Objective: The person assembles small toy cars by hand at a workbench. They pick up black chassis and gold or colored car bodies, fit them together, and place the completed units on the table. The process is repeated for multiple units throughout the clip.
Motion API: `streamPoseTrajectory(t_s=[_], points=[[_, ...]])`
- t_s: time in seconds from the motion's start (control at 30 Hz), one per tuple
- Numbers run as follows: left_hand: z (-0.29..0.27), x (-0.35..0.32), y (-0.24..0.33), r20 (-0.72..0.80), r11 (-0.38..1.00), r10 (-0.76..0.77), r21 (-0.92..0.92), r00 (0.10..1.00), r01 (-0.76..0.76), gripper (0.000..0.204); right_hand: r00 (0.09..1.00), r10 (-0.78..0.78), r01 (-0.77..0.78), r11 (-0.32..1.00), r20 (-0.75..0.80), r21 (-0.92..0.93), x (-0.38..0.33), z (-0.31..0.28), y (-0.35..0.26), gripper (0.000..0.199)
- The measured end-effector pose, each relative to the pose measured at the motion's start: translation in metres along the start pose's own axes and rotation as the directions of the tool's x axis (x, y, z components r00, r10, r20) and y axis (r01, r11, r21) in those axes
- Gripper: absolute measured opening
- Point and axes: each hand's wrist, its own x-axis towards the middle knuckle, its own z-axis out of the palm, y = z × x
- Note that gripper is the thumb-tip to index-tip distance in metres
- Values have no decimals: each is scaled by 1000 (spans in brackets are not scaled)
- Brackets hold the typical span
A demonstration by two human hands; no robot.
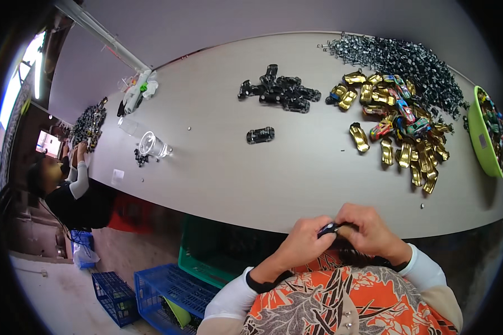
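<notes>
At the table's near edge, my left hand [303,241] and my right hand [369,228] meet, fingers closed. Between the fingertips is a small dark toy car part [327,229], mostly covered by my fingers. Past my hands, one black toy car chassis [260,135] lies alone on the table. A heap of similar black chassis [282,89] sits farther back. To the right are gold toy car bodies [405,153], with several multicoloured bodies [405,111] among them.
Small dark wheel parts [402,61] are piled along the back right. A green basin [478,131] holds coloured pieces at the right edge. On the left stands a clear plastic cup [153,145]. Another person [67,190] works at the far left. Crates [167,290] stand below the table.
</notes>
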Motion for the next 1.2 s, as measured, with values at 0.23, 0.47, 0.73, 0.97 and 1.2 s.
streamPoseTrajectory(t_s=[0.23, 0.47, 0.73, 0.97, 1.2], points=[[-64, -60, 10, -77, 940, -151, 297, 985, 168, 19, 986, -142, 116, 962, -88, -248, 29, -25, 6, 16], [-113, -63, 21, -464, 816, -29, 501, 885, 289, 25, 875, -233, -42, 837, -425, -546, 73, -81, 40, 9], [-159, 90, -7, -347, 494, 445, 864, 825, 97, 22, 940, -240, -1, 708, -242, -706, 85, -52, 50, 15], [-135, 92, -6, -438, 632, 259, 751, 861, 192, 13, 923, 362, -383, 814, 135, 436, 50, -64, 45, 12], [-120, 33, 10, -347, 995, -87, -71, 934, 66, 18, 926, 376, -357, 901, -33, 249, 38, -70, 42, 11]])
